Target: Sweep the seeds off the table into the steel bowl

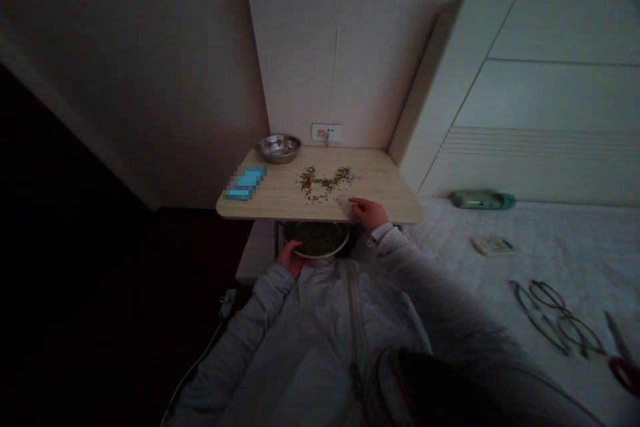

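Note:
My left hand (289, 258) grips the rim of a bowl (321, 240) of dark green beans, held just below the front edge of the small wooden table (280, 197). My right hand (367, 212) rests on the table's front edge, fingers closed on a small pale card or scraper (344, 204) that I cannot name for sure. A scatter of small dark beans (325, 181) lies on the tabletop just beyond the right hand.
An empty steel bowl (279, 147) stands at the table's back left, a blue flat object (245, 182) at its left. A wall socket (325, 131) is behind. On the bed to the right lie glasses (555, 317), a green case (483, 200) and a small booklet (495, 245).

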Action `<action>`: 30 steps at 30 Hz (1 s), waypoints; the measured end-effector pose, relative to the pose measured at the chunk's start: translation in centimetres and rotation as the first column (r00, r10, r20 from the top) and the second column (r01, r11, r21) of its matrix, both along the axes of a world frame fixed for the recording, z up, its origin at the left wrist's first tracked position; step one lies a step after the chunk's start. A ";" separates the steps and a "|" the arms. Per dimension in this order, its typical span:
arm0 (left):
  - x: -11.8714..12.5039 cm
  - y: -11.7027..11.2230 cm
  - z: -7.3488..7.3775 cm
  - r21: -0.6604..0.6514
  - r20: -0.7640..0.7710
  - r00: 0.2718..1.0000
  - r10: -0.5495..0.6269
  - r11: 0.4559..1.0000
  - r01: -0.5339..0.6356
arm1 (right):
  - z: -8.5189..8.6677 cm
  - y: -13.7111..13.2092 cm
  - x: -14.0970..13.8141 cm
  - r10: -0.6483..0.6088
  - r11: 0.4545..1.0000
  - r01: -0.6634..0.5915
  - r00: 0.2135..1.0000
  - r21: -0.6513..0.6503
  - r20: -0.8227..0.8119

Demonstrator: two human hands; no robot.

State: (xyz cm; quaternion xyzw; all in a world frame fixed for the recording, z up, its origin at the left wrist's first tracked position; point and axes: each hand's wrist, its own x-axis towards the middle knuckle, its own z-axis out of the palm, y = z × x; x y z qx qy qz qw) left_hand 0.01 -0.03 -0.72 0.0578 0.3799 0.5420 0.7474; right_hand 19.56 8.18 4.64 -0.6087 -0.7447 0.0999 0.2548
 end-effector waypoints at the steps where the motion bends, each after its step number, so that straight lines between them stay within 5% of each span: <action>1: 0.0 0.0 0.0 -0.003 -0.002 1.000 0.000 1.000 0.000 | 0.0 0.5 0.4 -0.007 1.000 0.007 1.000 -0.008 0.004; 8: 0.0 -0.1 0.4 -0.056 -0.021 1.000 -0.005 0.998 0.004 | 0.1 4.8 3.7 -0.207 0.978 0.206 0.976 -0.028 -0.060; 12: 0.1 -0.1 0.4 -0.065 -0.024 1.000 0.005 0.998 -0.006 | -0.2 5.8 5.1 -0.251 0.968 0.243 0.933 -0.061 -0.257; 17: 0.0 0.1 0.0 -0.019 -0.007 1.000 -0.013 1.000 0.013 | -0.3 5.6 5.8 -0.280 0.953 0.295 0.755 -0.075 -0.593; 21: -0.1 0.1 -0.2 0.005 -0.016 1.000 -0.023 1.000 0.023 | -0.6 6.1 7.4 -0.376 0.890 0.443 0.579 -0.107 -0.724; 24: -0.2 0.0 -0.2 -0.006 -0.026 0.999 -0.020 1.000 0.020 | -0.9 6.7 9.6 -0.466 0.812 0.575 0.539 -0.098 -0.702; 30: -0.1 0.0 0.3 -0.008 -0.056 0.998 -0.042 0.999 0.041 | -0.7 7.0 12.7 -0.639 0.731 0.678 0.643 -0.073 -0.423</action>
